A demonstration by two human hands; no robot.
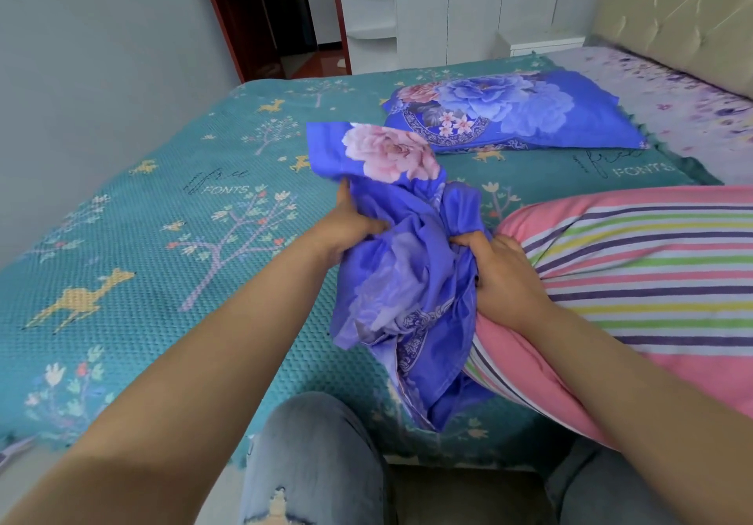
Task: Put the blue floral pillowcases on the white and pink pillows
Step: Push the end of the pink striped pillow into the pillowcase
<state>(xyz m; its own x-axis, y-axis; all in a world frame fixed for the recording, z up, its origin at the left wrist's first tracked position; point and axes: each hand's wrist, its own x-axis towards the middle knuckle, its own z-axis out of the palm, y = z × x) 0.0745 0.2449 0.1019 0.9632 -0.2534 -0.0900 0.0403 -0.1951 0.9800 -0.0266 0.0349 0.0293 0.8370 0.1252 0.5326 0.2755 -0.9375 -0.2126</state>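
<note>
Blue floral cloth fills both of a person's hands: the loose pillowcase (407, 280) is bunched above a teal bedspread (142, 239), the left hand (346, 231) gripping its left edge with curled fingers, the right hand (505, 276) clutching its right edge against the end of a pink striped pillow (635, 271). Beyond the fingertips, 1 covered pillow (517, 112) lies flat near the headboard (684, 10).
</note>
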